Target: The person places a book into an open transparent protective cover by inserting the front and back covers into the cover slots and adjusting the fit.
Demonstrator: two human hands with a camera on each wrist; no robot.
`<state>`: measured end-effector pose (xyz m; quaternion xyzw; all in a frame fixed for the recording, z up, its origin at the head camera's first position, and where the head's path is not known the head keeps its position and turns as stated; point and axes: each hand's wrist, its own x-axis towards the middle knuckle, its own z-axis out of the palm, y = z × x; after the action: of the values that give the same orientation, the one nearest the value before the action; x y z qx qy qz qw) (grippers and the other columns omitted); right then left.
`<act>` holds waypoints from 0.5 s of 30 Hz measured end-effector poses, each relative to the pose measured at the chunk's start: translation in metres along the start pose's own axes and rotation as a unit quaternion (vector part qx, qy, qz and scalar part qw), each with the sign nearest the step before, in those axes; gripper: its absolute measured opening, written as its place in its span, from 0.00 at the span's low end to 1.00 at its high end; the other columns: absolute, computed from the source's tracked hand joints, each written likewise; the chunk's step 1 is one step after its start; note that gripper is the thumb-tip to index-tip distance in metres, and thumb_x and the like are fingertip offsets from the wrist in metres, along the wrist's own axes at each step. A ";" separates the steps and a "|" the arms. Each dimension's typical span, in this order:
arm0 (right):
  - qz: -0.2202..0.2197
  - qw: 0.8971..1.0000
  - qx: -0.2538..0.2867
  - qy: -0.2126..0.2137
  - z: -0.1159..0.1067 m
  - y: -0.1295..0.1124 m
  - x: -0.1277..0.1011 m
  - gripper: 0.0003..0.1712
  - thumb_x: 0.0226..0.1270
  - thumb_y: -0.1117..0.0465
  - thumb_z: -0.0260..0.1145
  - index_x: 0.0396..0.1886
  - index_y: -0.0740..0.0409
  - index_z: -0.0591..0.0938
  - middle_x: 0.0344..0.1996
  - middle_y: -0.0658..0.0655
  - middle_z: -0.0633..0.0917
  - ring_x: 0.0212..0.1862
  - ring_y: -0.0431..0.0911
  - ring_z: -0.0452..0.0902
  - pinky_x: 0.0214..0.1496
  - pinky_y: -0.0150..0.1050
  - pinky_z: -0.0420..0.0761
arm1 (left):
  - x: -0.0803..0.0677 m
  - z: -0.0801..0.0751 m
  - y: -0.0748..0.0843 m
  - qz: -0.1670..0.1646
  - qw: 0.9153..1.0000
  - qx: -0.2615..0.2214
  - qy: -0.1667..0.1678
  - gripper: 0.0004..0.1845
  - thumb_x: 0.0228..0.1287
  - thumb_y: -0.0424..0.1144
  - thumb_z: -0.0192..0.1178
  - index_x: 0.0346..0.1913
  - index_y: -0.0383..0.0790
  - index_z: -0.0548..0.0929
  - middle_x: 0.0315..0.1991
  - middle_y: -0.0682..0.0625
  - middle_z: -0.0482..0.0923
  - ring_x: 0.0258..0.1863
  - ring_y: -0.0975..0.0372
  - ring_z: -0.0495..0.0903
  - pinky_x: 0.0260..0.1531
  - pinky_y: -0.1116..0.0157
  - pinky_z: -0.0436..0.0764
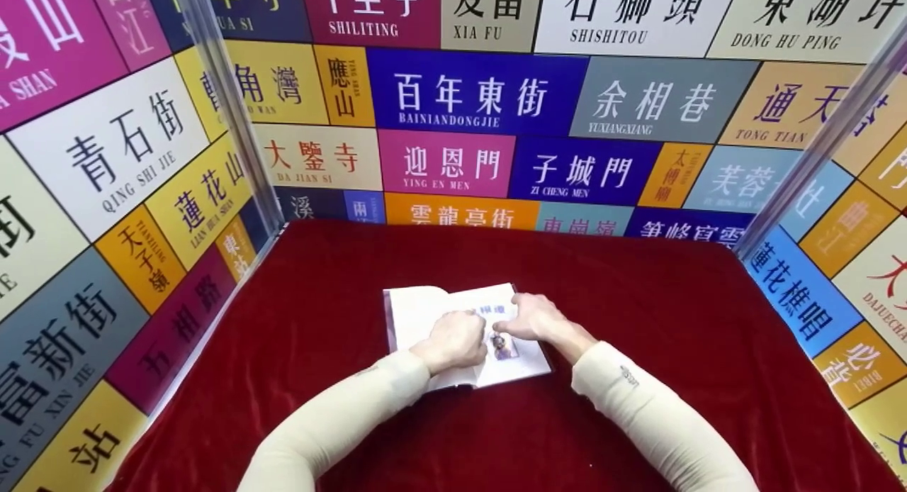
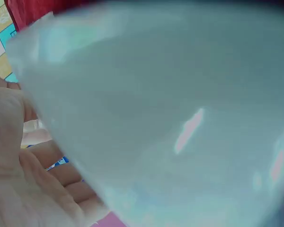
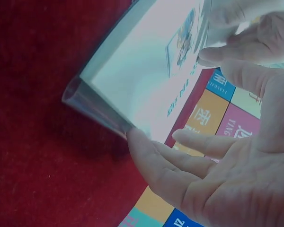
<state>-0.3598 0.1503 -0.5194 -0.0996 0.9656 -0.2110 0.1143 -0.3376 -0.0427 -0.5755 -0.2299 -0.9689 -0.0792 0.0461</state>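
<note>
An open book [image 1: 417, 306] lies on a dark red velvet cloth, its white pages facing up. The right page bears a title and a small coloured picture [image 1: 502, 345]. My left hand [image 1: 457, 339] rests near the fold, its fingers bent. In the left wrist view, a pale page [image 2: 132, 94] fills most of the frame and hides the fingertips. My right hand [image 1: 542, 318] is at the upper right of the right page. In the right wrist view its loosely spread fingers touch the book's edge, where a clear plastic cover [image 3: 97, 108] shows.
The red cloth [image 1: 340, 265] covers the table around the book. Panels with coloured signs in Chinese characters [image 1: 482, 91] stand behind and on both sides. Clear upright posts [image 1: 244, 116] join the panels at the corners.
</note>
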 end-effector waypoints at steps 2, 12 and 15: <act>0.014 1.000 0.007 0.005 -0.002 0.001 0.001 0.41 0.65 0.42 0.79 0.68 0.65 0.84 0.58 0.67 0.91 0.58 0.60 0.88 0.64 0.55 0.89 | 0.008 0.020 -0.003 0.007 1.000 0.000 0.003 0.08 0.55 0.43 0.70 0.35 0.44 0.86 0.34 0.48 0.87 0.34 0.51 0.89 0.31 0.51 0.88; 0.054 0.997 0.046 0.004 -0.006 0.008 0.014 0.25 0.67 0.39 0.78 0.38 0.56 0.83 0.33 0.55 0.83 0.32 0.48 0.84 0.26 0.38 0.87 | 0.031 0.060 0.000 0.023 0.999 -0.018 -0.033 0.09 0.51 0.43 0.73 0.34 0.49 0.84 0.36 0.50 0.87 0.36 0.56 0.86 0.33 0.55 0.90; 0.068 0.992 0.109 -0.011 -0.009 0.014 0.017 0.24 0.69 0.40 0.78 0.31 0.52 0.79 0.29 0.50 0.78 0.35 0.46 0.83 0.37 0.43 0.94 | 0.034 0.056 0.002 0.015 0.998 -0.023 -0.048 0.10 0.52 0.43 0.74 0.34 0.50 0.82 0.32 0.53 0.84 0.33 0.58 0.82 0.31 0.58 0.86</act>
<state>-0.3808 0.1619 -0.5204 -0.0230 0.9401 -0.3060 0.1487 -0.3702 -0.0166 -0.6261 -0.2487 -0.9644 -0.0893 -0.0042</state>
